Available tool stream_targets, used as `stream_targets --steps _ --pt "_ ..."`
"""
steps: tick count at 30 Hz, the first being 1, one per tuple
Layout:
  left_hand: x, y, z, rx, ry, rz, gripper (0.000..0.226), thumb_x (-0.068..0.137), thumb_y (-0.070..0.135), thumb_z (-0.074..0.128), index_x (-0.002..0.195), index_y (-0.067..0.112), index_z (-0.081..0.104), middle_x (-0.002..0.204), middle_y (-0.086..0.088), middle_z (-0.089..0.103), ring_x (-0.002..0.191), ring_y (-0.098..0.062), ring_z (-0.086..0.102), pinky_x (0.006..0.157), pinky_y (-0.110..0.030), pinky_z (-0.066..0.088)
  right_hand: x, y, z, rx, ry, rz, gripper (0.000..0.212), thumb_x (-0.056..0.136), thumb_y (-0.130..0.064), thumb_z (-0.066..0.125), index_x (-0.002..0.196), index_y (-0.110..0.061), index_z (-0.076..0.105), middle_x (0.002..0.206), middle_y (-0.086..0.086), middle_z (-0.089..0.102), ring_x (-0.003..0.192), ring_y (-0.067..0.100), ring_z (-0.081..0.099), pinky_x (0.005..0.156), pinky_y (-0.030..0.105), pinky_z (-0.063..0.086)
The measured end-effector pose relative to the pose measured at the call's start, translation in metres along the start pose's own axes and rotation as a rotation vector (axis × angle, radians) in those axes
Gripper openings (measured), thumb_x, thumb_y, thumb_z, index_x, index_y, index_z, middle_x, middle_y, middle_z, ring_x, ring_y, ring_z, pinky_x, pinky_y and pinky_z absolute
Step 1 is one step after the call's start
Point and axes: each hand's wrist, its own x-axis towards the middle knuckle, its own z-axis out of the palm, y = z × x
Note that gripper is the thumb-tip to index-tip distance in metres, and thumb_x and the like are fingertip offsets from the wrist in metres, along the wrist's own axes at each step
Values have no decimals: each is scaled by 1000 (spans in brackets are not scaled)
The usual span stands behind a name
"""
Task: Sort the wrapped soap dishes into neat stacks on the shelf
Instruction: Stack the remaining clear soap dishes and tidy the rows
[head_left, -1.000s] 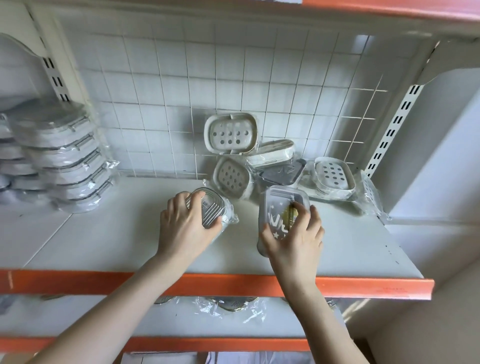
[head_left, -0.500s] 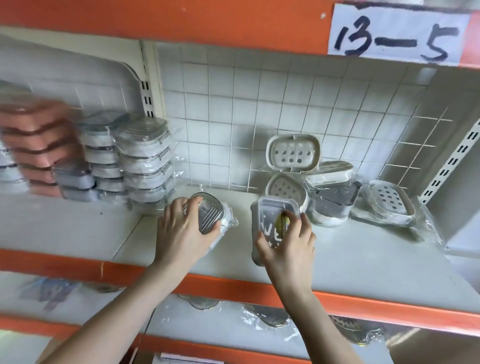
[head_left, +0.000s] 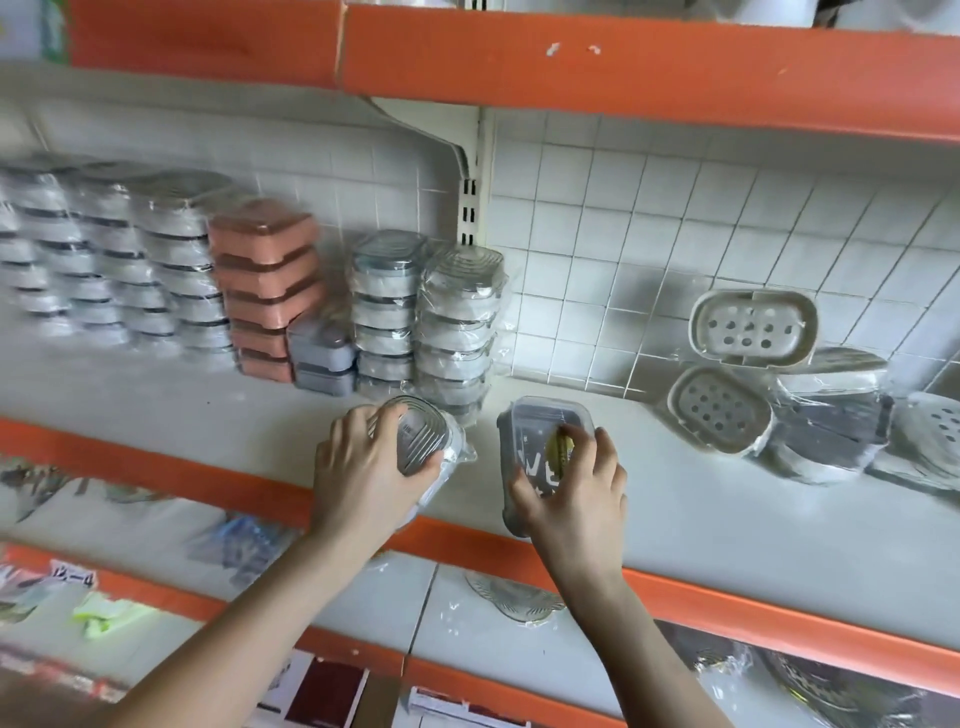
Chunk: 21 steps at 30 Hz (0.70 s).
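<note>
My left hand (head_left: 363, 467) grips a wrapped grey ribbed soap dish (head_left: 423, 444) near the front of the white shelf (head_left: 727, 509). My right hand (head_left: 576, 488) holds a clear-lidded grey soap box (head_left: 540, 441) tilted on the shelf, fingers curled over its lid. Behind the left hand stand neat stacks of wrapped grey dishes (head_left: 457, 322), a second grey stack (head_left: 387, 306), a pink stack (head_left: 267, 286) and two grey-blue boxes (head_left: 322, 358). At the right lies a loose pile of beige perforated dishes (head_left: 753, 325) and wrapped grey ones (head_left: 831, 410).
An orange shelf edge (head_left: 727, 603) runs along the front. More blurred grey stacks (head_left: 104, 260) fill the left section. An upright slotted post (head_left: 470, 171) divides the back wall. Wrapped goods lie on the lower shelf (head_left: 514, 603).
The view has swung left and the stacks at the left have come into sight. Both hands keep their hold on the same dishes at the shelf front.
</note>
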Motion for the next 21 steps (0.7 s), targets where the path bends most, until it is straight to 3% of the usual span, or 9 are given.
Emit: stream_targets --steps 5,10,21 --pt "6 -25 -3 12 -47 -6 63 66 62 49 109 17 61 94 -12 59 89 -36 56 70 -43 48 -3 -19 23 -84 -38 -55 68 75 -48 67 131 -19 43 148 12 32 128 36 36 99 47 35" --pt "19 -33 3 28 -154 -4 56 70 55 66 111 17 60 102 -13 58 97 -35 54 77 -43 46 5 -22 35 -166 -109 -44 65 76 -51 63 129 -18 43 146 10 32 128 34 35 98 46 34" --pt "37 -20 28 94 -298 -61 58 76 60 56 119 22 53 116 -8 53 112 -30 47 89 -38 39 27 -12 53 -334 -169 -12 58 81 -64 51 119 -20 46 136 4 41 121 29 41 93 42 38"
